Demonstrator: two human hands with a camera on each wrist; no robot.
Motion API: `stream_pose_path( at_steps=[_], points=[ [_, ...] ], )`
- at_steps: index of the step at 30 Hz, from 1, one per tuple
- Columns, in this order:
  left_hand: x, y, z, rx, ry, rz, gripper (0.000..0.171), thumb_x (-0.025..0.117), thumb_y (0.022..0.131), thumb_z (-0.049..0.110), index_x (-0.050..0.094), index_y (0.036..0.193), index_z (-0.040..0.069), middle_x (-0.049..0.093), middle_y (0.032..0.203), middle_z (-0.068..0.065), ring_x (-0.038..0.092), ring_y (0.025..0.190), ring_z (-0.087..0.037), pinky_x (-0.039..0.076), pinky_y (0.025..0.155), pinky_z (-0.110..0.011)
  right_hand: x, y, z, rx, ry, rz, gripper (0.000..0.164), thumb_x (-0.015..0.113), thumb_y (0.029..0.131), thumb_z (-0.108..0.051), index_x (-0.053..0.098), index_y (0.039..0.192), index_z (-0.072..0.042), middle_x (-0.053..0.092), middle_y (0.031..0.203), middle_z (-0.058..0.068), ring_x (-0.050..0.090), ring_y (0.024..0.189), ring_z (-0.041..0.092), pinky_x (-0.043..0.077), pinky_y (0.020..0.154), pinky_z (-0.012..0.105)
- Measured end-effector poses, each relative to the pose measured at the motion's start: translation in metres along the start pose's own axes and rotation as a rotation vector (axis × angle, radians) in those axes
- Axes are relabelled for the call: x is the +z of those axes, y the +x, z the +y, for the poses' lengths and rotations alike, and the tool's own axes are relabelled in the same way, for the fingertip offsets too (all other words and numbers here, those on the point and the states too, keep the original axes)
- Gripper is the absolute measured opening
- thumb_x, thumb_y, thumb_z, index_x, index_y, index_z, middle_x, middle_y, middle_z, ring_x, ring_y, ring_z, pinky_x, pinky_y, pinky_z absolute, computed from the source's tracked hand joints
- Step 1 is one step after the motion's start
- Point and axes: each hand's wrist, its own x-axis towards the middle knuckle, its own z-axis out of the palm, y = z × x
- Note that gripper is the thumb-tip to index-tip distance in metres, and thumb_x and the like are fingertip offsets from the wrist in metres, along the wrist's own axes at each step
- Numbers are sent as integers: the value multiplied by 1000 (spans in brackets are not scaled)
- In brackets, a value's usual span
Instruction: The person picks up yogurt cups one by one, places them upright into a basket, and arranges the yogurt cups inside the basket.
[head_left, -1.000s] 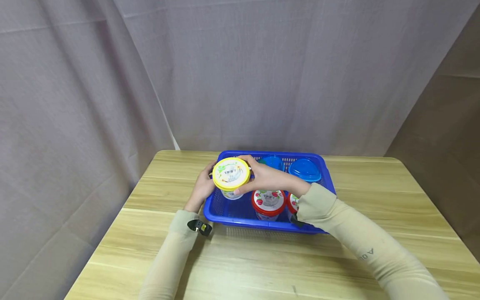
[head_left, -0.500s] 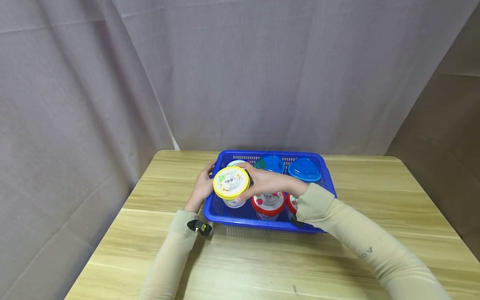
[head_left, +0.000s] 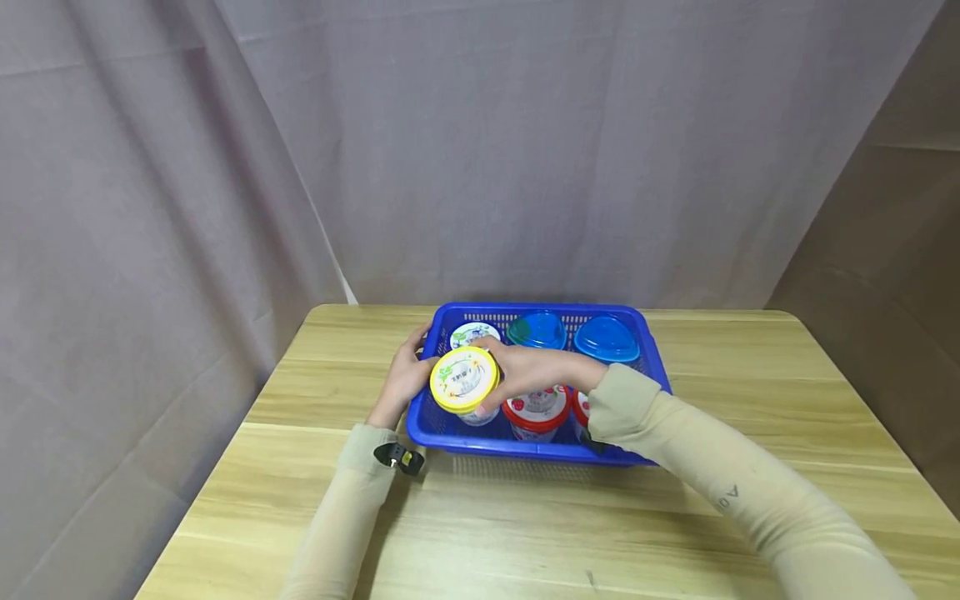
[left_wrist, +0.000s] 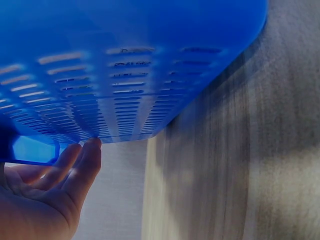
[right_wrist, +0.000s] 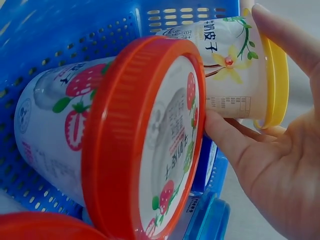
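Note:
My right hand grips a yellow-lidded tub between thumb and fingers, at the front left of a blue plastic basket. The tub's flower-printed side shows in the right wrist view; it leans slightly, and whether its base touches the basket floor cannot be seen. On the basket's left side, my left hand holds the rim, with its fingers outside against the slotted wall. Right of the yellow-lidded tub stands a red-lidded tub with strawberry prints. Behind it is a tub with a white, green-patterned top.
Two blue-lidded containers stand at the basket's back right. Another red-lidded tub is partly hidden under my right forearm. The basket rests on a wooden table, with a grey curtain behind it.
The yellow-lidded tub, in my right hand, has moved down and towards the front of the basket, uncovering the white-topped tub behind it. My left hand stays on the rim.

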Motion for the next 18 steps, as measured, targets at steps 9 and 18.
stream_pose_path(
  at_steps=[9, 18],
  points=[
    [-2, 0, 1, -11, -8, 3, 71, 60, 85, 1, 41, 153, 5, 56, 134, -27, 60, 116, -42, 49, 98, -50, -1, 7, -6, 16, -47, -37, 100, 85, 79, -37, 25, 154, -9, 53, 137, 8, 54, 119, 24, 46, 103, 49],
    [-3, 1, 1, -8, -17, -2, 71, 61, 86, 0, 40, 154, 4, 56, 134, -28, 61, 114, -42, 50, 96, -48, 1, 15, -9, -3, -95, -46, 99, 88, 74, -33, 30, 149, -3, 57, 129, 9, 57, 110, 22, 49, 97, 40]
  ],
)
